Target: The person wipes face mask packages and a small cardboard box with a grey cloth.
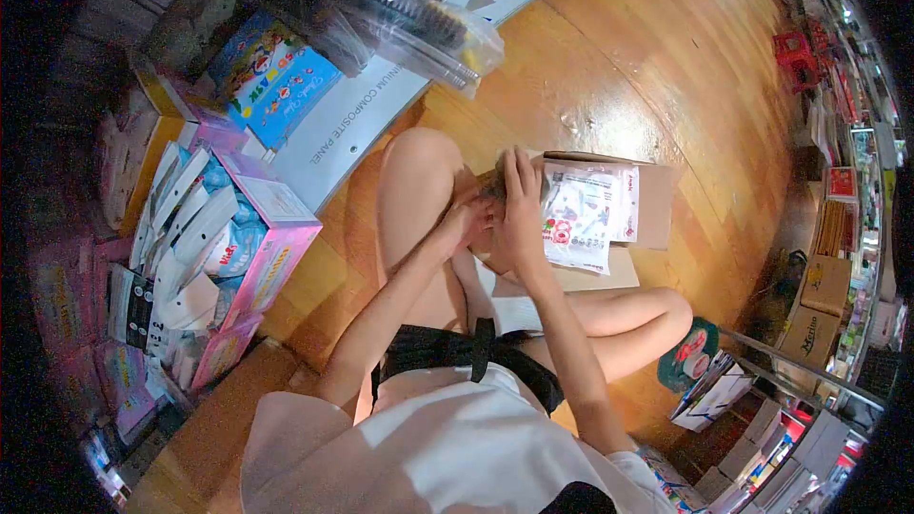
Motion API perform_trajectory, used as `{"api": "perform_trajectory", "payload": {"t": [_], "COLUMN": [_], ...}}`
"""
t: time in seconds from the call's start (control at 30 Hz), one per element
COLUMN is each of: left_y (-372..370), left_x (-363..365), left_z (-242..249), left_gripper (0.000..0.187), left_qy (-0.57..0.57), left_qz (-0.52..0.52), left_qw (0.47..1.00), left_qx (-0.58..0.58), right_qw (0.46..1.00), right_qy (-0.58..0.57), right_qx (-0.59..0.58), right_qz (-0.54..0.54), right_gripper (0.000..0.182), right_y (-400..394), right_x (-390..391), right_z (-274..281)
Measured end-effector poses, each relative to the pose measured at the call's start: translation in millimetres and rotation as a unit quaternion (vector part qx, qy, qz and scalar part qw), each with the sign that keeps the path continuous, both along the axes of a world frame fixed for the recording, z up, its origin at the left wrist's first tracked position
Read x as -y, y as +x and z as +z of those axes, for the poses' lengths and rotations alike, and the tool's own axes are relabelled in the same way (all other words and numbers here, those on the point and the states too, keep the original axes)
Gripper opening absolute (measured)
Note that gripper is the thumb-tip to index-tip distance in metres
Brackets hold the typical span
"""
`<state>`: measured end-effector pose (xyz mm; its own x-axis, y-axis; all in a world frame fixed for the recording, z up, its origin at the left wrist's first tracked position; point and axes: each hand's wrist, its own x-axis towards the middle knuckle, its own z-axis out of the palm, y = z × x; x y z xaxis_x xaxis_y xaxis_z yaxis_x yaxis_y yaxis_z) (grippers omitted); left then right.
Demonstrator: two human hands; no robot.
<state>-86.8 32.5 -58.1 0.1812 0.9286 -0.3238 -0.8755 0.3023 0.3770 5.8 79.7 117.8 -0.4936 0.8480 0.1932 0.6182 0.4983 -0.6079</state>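
Note:
My left hand [466,219] is closed, fingers curled in against my right hand [519,205], between my bent legs. My right hand's fingers bend over a small dark greyish thing [497,183], mostly hidden by both hands, so its kind does not show. Right beside my right hand stands an open cardboard box [653,207] on the floor. White printed plastic packets [579,214] with red pictures lie over it, and one overhangs its near edge.
At left stands a pink box [276,228] full of packaged masks. A blue mask box [286,86] and clear plastic bags [457,48] lie on a white composite panel [352,133]. Loaded shelves and brown cartons [819,309] line the right, with a green roll [687,354] by my knee.

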Motion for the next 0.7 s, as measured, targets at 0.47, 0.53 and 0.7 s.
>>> {"api": "perform_trajectory", "payload": {"t": [0.47,0.53,0.7], "left_y": [-8.3,-8.9,-8.0], "left_x": [-3.4,-6.5,-8.6], "left_z": [112.0,120.5,74.5], "left_gripper": [0.042,0.043,0.036], "left_qy": [-0.021,-0.010,0.047], "left_qz": [0.012,0.007,0.003], "left_qw": [0.989,0.993,0.995], "left_qx": [-0.145,-0.120,-0.093], "right_qw": [0.999,0.996,0.990], "right_qy": [-0.035,-0.091,-0.061], "right_qx": [0.022,-0.003,-0.127], "right_qz": [0.019,0.008,-0.008], "right_gripper": [0.058,0.059,0.058], "right_y": [46.6,44.3,0.6], "right_x": [76.4,76.5,3.6], "right_z": [16.9,42.5,67.7]}}
